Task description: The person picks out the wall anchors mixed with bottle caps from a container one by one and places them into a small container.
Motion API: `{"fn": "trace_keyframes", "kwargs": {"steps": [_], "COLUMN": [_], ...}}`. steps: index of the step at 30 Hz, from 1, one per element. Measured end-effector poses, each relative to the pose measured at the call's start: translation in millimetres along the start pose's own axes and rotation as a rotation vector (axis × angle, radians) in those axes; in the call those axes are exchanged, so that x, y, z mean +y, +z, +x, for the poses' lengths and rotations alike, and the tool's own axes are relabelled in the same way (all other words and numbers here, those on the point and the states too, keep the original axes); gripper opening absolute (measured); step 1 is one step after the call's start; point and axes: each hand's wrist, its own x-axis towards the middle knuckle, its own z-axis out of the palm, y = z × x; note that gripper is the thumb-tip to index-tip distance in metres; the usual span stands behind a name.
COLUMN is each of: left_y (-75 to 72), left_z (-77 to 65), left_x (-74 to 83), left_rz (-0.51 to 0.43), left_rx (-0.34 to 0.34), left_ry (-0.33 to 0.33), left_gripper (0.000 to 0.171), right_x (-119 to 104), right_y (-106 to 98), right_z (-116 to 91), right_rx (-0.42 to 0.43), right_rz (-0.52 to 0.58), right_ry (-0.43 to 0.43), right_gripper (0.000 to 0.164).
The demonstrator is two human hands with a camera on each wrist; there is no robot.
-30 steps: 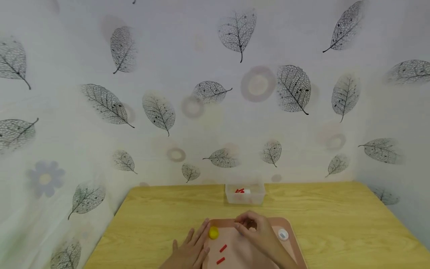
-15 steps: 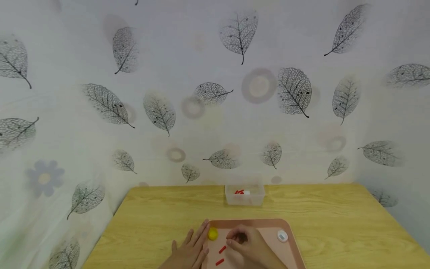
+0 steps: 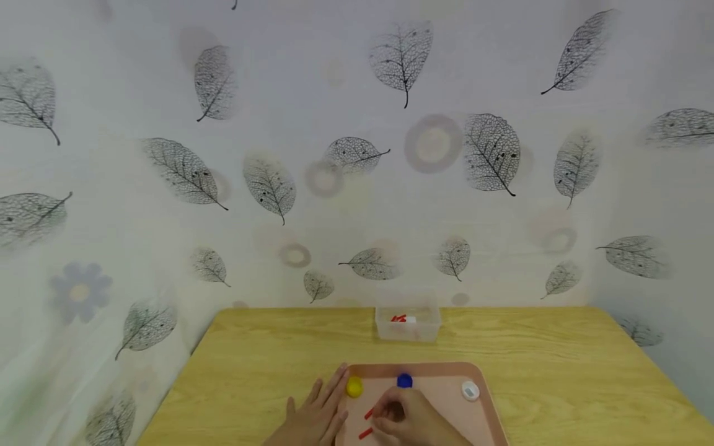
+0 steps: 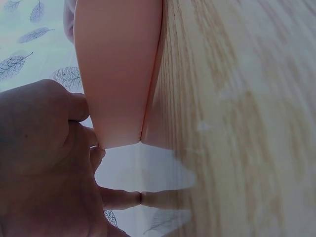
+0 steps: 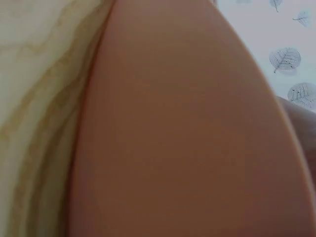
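My left hand (image 3: 315, 409) lies with straight fingers along the left edge of a pink tray (image 3: 491, 409). In the left wrist view that hand (image 4: 44, 158) touches the tray's outer side (image 4: 118, 74). Over the tray, my right hand (image 3: 409, 415) has its fingers bent, with thumb and forefinger at the right ends of two red sticks (image 3: 365, 433). Whether it pinches anything is hidden. A blue round piece (image 3: 405, 380) sits just beyond that hand. A yellow round piece (image 3: 354, 387) is at the tray's left, a white round piece (image 3: 470, 390) at its right.
Behind the tray, a clear plastic box (image 3: 408, 331) holds several red sticks (image 3: 398, 318) and something white. The wooden table (image 3: 279, 341) ends at a wall (image 3: 357, 210) with a leaf pattern. The right wrist view mostly shows the tray's side (image 5: 182, 128).
My right hand has moved left and toward me, from the tray's far side to the red sticks. This uncovers the blue round piece. The left hand stays in place.
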Motion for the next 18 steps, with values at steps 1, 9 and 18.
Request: {"fn": "trace_keyframes", "kwargs": {"steps": [1,9,18], "left_y": [-0.4,-1.7,1.0], "left_z": [-0.3,-1.4,1.2], "left_x": [0.2,-0.5,-1.4], "left_rz": [0.010,0.005,-0.026], "left_rx": [-0.006,-0.022,-0.003], "left_ry": [-0.007,-0.046,-0.015], "left_gripper": [0.061,0.061,0.061], "right_x": [0.6,7.1,11.3], "right_y": [0.9,6.0,8.4], "right_z": [0.3,5.4,6.6], "right_rx": [-0.005,-0.058,-0.069], "right_rz": [0.009,0.008,-0.081], "right_ry": [0.007,-0.010,-0.080], "right_gripper": [0.015,0.013,0.010]}}
